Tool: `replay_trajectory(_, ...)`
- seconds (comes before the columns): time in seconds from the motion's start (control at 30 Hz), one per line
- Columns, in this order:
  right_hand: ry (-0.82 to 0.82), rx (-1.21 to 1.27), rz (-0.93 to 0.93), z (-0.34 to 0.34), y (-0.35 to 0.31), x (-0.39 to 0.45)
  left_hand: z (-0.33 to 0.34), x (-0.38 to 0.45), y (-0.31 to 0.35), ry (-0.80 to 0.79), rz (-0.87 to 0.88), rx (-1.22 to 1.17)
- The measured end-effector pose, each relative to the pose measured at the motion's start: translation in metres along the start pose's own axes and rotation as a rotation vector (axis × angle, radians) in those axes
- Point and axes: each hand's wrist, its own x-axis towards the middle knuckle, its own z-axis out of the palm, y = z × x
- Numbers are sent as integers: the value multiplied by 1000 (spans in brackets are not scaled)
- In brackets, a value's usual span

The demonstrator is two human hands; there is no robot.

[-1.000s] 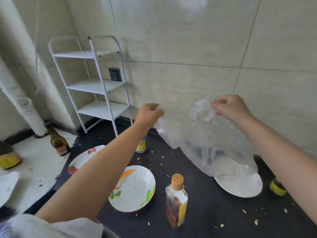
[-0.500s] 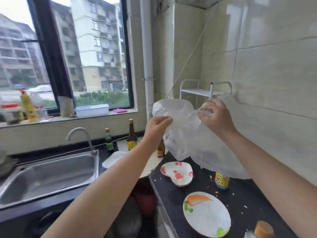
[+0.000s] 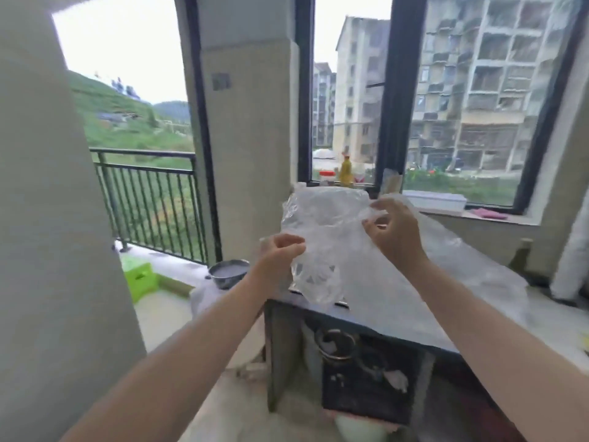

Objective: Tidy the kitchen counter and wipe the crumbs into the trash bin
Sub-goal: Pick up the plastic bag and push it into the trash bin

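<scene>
A clear plastic bag [image 3: 328, 237] hangs in the air in front of me, crumpled and see-through. My left hand [image 3: 280, 253] grips its left edge with curled fingers. My right hand [image 3: 395, 231] pinches the bag's upper right edge, a little higher and farther away. The bag billows out to the right over the dark counter [image 3: 398, 327] below. No trash bin and no crumbs show in this view.
A metal pot [image 3: 229, 272] stands on the floor near the balcony railing [image 3: 149, 193], beside a green box [image 3: 140, 279]. Bottles and jars [image 3: 345, 170] line the window sill. Open shelves under the counter hold metal pots [image 3: 338, 344]. A grey wall fills the left.
My view has swung left, away from the plates and sink toward the window and balcony. Both hands keep hold of the bag, now closer together.
</scene>
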Motion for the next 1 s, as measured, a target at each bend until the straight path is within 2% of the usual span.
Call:
replay_trajectory(0.2,-125,178,-60,167,-93,2,-169,5,-24,339,-31,21)
replay_trajectory(0.53,-568,365,-60,406,-164,8,-354,60,-96,730,-139,2)
replay_trajectory(0.73,-879,532,92,560,-194,-9,-452,97,-148,941,-242,-6)
replay_trajectory(0.83,-1042,605,200,628,-211,-29,-499,102,-181,1067,-345,-124)
replay_trajectory(1.0,-1193,635,274,719,-233,-69,-580,111,-242,1236,-418,-274)
